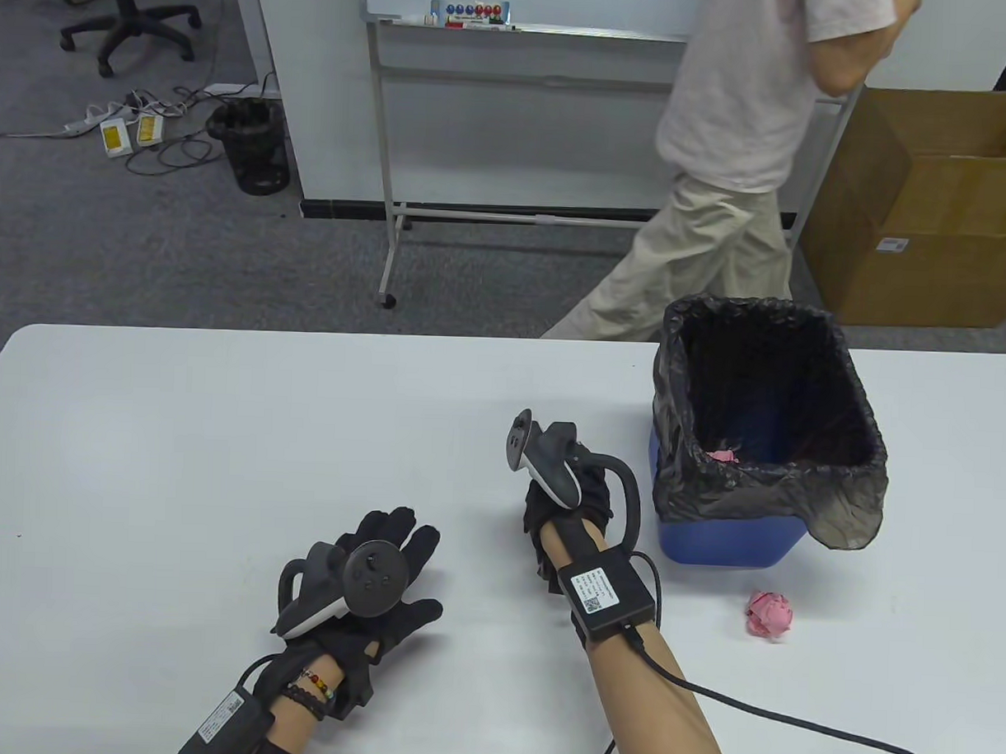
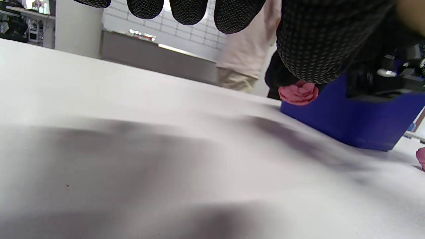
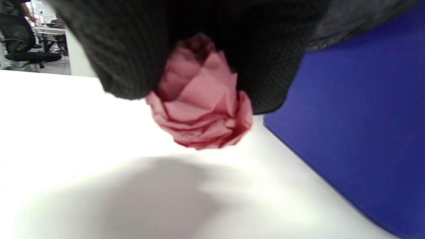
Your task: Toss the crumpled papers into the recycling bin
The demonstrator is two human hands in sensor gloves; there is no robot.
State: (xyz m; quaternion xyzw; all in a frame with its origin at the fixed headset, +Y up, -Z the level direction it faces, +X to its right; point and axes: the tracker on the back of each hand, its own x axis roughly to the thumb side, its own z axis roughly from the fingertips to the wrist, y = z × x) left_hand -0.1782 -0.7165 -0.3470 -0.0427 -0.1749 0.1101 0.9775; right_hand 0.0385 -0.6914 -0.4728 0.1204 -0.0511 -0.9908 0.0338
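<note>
My right hand [image 1: 569, 499] grips a crumpled pink paper ball [image 3: 202, 103] a little above the white table, just left of the blue recycling bin [image 1: 724, 541]. The ball also shows in the left wrist view [image 2: 298, 93], under the right hand's glove. The bin has a black liner [image 1: 763, 477] and a pink paper ball [image 1: 724, 456] lies inside it. Another pink ball [image 1: 769, 614] lies on the table in front of the bin's right side. My left hand [image 1: 376, 591] rests flat on the table with fingers spread, holding nothing.
The white table [image 1: 221, 433] runs to the left and front. Behind it a person in light clothes [image 1: 724, 179] walks past a whiteboard stand [image 1: 445, 144]. A cardboard box [image 1: 929, 210] stands at the back right.
</note>
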